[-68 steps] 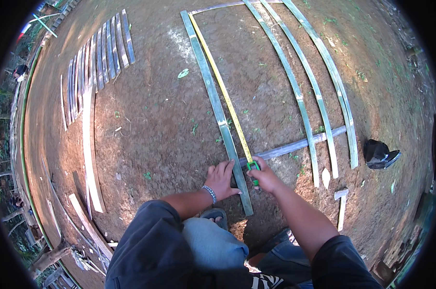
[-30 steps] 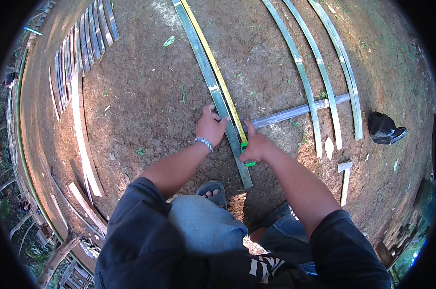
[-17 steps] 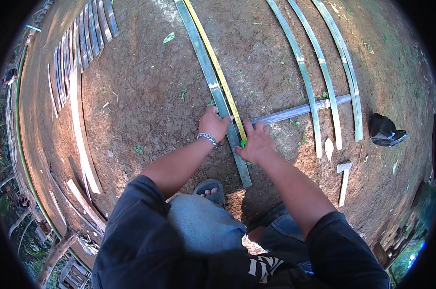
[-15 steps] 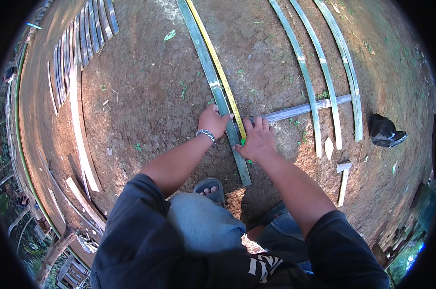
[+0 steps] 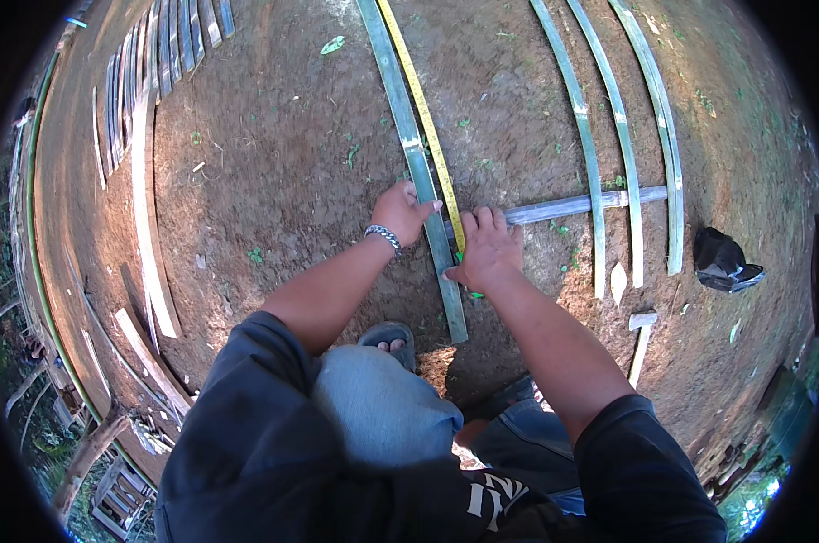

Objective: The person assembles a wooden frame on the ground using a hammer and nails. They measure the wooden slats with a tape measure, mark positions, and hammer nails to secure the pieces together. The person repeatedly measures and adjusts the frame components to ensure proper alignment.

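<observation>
A long green bamboo strip (image 5: pixel 416 158) lies on the ground in front of me, with a yellow measuring tape (image 5: pixel 425 110) stretched along its right side. My left hand (image 5: pixel 404 215), wearing a chain bracelet (image 5: pixel 384 237), grips the strip's left edge, its fingers curled and thumb over the top. My right hand (image 5: pixel 491 250) has its fingers spread beside the tape's near end. Its thumb touches the strip's right edge, while the fingertips rest at a greyish bamboo crosspiece (image 5: pixel 554 210). Part of the crosspiece is hidden by that hand.
Three more bamboo strips (image 5: pixel 629 152) lie across the crosspiece at right. A hammer (image 5: pixel 642 344) and a black plastic bag (image 5: pixel 724 261) lie farther right. Several slats (image 5: pixel 160 50) are lined up at far left, near a long pale plank (image 5: pixel 144 208).
The view has turned slightly, so the ground things appear shifted. Both hands stay at the strip; my left thumb and fingers have shifted a little on its edge.
</observation>
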Available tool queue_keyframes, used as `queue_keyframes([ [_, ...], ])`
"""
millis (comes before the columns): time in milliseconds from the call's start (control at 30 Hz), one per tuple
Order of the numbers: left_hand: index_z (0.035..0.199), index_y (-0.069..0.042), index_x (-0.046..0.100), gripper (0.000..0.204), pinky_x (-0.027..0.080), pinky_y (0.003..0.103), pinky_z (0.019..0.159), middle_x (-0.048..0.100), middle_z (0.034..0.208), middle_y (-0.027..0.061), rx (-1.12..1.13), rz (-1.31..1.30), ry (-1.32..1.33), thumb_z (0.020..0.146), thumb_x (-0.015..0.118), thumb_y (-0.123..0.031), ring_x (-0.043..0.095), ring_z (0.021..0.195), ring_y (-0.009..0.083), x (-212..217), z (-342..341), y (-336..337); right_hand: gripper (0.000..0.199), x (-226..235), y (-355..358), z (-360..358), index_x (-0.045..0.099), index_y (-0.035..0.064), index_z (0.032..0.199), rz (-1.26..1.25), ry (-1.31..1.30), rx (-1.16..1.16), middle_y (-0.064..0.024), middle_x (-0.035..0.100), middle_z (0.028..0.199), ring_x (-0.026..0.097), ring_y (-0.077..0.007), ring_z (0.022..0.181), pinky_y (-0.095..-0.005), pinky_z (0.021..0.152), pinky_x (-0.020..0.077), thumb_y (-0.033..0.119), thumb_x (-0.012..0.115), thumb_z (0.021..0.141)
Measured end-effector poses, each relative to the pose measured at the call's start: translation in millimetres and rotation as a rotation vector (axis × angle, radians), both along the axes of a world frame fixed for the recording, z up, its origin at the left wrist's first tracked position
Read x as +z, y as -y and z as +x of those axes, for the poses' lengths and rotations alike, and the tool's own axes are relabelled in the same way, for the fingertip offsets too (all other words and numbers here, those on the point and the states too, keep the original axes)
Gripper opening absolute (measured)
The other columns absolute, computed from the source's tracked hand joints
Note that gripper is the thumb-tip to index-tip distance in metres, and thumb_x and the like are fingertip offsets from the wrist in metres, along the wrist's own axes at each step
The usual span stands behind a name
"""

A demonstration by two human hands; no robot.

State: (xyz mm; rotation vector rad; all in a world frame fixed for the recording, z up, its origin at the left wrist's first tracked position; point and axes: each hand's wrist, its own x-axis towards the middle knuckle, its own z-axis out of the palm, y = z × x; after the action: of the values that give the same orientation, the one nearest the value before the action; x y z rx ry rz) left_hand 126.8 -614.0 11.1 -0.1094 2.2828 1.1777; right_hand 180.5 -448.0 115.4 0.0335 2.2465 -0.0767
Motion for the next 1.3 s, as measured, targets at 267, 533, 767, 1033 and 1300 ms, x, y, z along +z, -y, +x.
queue_keyframes([
  [267, 0.102, 0.002, 0.064, 0.042, 0.056, 0.042, 0.075, 0.071, 0.084, 0.0159, -0.033, -0.069, -0.050, 0.086, 0.084, -0.031, 0.070, 0.077, 0.0296, 1, 4, 2, 0.093, 2, 4, -2, 0.038, 0.0134, 0.150, 0.040, 0.015, 0.028, -0.0072, 0.040, 0.152, 0.028, -0.0256, 0.153, -0.0589, 0.119, 0.0344, 0.061, 0.079, 0.083],
  [533, 0.102, 0.002, 0.063, 0.041, 0.055, 0.045, 0.079, 0.071, 0.089, 0.0194, -0.008, -0.050, -0.025, 0.086, 0.083, -0.030, 0.071, 0.085, 0.0357, 11, 4, -3, 0.092, 1, 5, -3, 0.038, 0.0125, 0.150, 0.062, 0.027, 0.051, -0.0081, 0.040, 0.152, 0.029, -0.0263, 0.153, -0.0599, 0.121, 0.0326, 0.061, 0.078, 0.083],
  [767, 0.104, 0.002, 0.061, 0.042, 0.054, 0.046, 0.080, 0.070, 0.089, 0.0194, -0.038, -0.142, -0.026, 0.088, 0.081, -0.031, 0.070, 0.086, 0.0360, 18, 3, -5, 0.093, 3, 8, -9, 0.037, 0.0102, 0.151, 0.078, 0.068, 0.073, -0.0085, 0.039, 0.154, 0.027, -0.0279, 0.154, -0.0620, 0.123, 0.0291, 0.062, 0.077, 0.084],
  [1033, 0.108, 0.003, 0.060, 0.046, 0.054, 0.049, 0.086, 0.071, 0.096, 0.0234, -0.032, -0.117, 0.009, 0.089, 0.080, -0.032, 0.070, 0.095, 0.0406, 13, 3, -5, 0.095, 3, 8, -8, 0.038, 0.0096, 0.151, 0.076, 0.040, 0.098, -0.0089, 0.040, 0.152, 0.029, -0.0288, 0.153, -0.0619, 0.124, 0.0275, 0.063, 0.078, 0.084],
  [1300, 0.105, 0.003, 0.061, 0.043, 0.054, 0.046, 0.081, 0.069, 0.090, 0.0203, -0.023, -0.142, -0.063, 0.089, 0.080, -0.032, 0.069, 0.086, 0.0358, 11, 8, -7, 0.094, 7, 11, -11, 0.041, 0.0091, 0.148, 0.091, 0.053, 0.104, -0.0089, 0.044, 0.151, 0.033, -0.0287, 0.152, -0.0600, 0.126, 0.0267, 0.064, 0.079, 0.082],
])
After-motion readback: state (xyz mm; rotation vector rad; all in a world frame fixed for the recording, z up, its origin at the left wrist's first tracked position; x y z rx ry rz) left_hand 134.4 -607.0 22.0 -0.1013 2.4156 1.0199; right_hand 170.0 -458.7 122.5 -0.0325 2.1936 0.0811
